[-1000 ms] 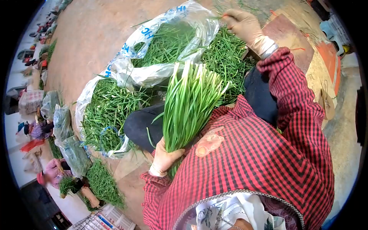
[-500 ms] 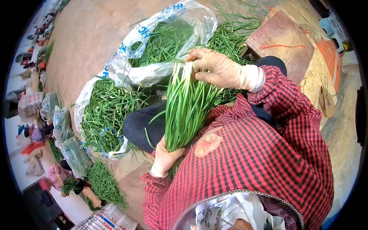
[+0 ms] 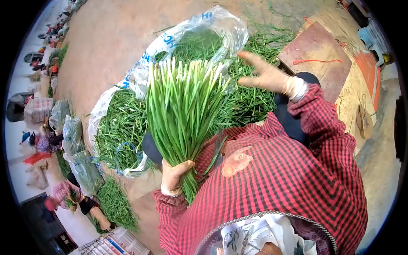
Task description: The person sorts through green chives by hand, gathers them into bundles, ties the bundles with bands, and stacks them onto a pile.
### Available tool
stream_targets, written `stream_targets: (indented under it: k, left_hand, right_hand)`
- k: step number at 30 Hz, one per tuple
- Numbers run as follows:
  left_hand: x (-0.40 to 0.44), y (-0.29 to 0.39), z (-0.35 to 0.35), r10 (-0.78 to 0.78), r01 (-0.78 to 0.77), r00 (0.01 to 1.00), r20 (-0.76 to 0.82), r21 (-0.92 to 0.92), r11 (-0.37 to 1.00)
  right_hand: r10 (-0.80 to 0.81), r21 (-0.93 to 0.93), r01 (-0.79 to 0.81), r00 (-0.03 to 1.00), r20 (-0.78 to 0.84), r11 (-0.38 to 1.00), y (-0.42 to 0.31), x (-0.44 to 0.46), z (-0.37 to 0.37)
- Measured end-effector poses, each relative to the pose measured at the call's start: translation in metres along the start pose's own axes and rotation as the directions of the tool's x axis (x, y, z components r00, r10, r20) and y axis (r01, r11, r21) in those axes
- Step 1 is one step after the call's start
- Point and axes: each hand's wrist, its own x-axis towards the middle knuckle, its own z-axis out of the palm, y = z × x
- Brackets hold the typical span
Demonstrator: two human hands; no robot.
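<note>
A thick bunch of garlic chives stands fanned out in front of my lap, its pale stem ends at the top and its green leaves narrowing downward. Wrapped round the leafy lower part is my left hand, in a thin pale glove. My right hand, gloved the same way, hangs in the air to the right of the stems, apart from them, with its fingers spread and nothing in them. Loose chives lie in a heap below the right hand.
Behind the bunch lies a clear plastic bag with blue lettering, filled with chives. Another pile of greens spreads at left. A reddish board with an orange string lies at right. Co-workers sit at far left near stuffed bags.
My right hand has let go of the stem ends and moved to the right, opening. The bunch now tilts left and fans wider, still held by my left hand.
</note>
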Motion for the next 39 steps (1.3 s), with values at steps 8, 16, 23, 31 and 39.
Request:
stream_targets:
  k: [8, 16, 23, 31, 39]
  left_hand:
    - [-0.011, -0.006, -0.012, -0.058, 0.061, 0.998, 0.033, -0.134, 0.989]
    - [-0.012, -0.005, -0.004, -0.025, 0.029, 1.0, 0.019, -0.22, 0.975]
    - [0.02, 0.008, 0.026, 0.286, -0.279, 0.957, -0.039, 0.136, 0.951]
    - [0.071, 0.026, 0.121, 0.55, -0.25, 0.812, 0.193, 0.968, 0.028]
    - [0.073, 0.023, 0.172, 0.554, -0.702, 0.603, 0.574, 0.712, 0.027]
  right_hand:
    - [0.086, -0.086, -0.089, 0.996, -0.033, 0.992, -0.006, 0.017, 0.031]
    - [0.449, -0.47, -0.422, 0.891, -0.058, 0.776, 0.046, 0.001, -0.026]
    - [-0.008, 0.272, -0.152, 0.861, 0.509, 0.95, -0.056, 0.0, 0.031]
    - [-0.104, 0.846, -0.027, 0.99, 0.097, 0.533, -0.085, 0.015, 0.065]
    - [0.081, 0.846, -0.038, 0.997, -0.006, 0.531, -0.046, -0.004, -0.011]
